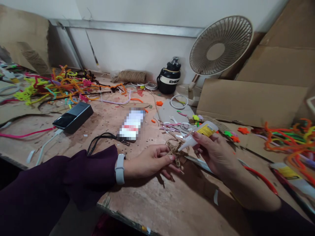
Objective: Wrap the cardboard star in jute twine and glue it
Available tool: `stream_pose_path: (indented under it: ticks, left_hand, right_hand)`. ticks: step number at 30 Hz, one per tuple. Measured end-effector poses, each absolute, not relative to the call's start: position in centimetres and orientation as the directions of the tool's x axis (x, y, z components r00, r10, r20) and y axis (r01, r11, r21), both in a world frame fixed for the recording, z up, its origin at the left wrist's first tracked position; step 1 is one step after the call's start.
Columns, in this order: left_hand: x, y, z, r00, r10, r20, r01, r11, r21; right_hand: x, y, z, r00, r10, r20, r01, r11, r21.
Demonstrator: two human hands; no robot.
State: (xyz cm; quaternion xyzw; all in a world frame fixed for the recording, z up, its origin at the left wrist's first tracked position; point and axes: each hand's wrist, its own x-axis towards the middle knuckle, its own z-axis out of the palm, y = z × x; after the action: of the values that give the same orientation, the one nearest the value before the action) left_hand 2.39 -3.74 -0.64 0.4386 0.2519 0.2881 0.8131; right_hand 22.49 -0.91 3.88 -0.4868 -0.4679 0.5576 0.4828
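Observation:
Between the fingers of my left hand (155,160) is a small bow of brown twine (174,147), its loops fanned out above my fingertips. My right hand (216,152) grips a white glue bottle (205,128) with a yellow label, tilted nozzle-down. The tip of the nozzle is at the middle of the bow; whether it touches, I cannot tell. Both hands are just above the wooden table (157,203). Some fingers of my right hand are hidden behind the bottle.
A phone (132,124) and a power bank (73,117) lie to the left, near a heap of pipe cleaners (66,85). Behind stand a twine spool (133,76), a black bottle (169,78) and a fan (220,49). Red-handled pliers (262,178) lie at right.

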Motion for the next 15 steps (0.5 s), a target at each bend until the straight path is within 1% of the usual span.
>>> stream_pose_path:
  ticks: [7,15]
  left_hand:
    - [2.40,-3.72,-0.69,0.706,0.689,-0.163,-0.245,0.454,0.856]
    - [2.46,-3.80,-0.36,0.698,0.695,-0.175,-0.263,0.476,0.840]
  right_hand:
    - [22.42,-0.82,3.65,-0.059,0.995,-0.085,-0.011,-0.086,-0.996]
    - [22.04,-1.00,4.47,-0.030,0.994,-0.109,-0.094,-0.111,-0.989]
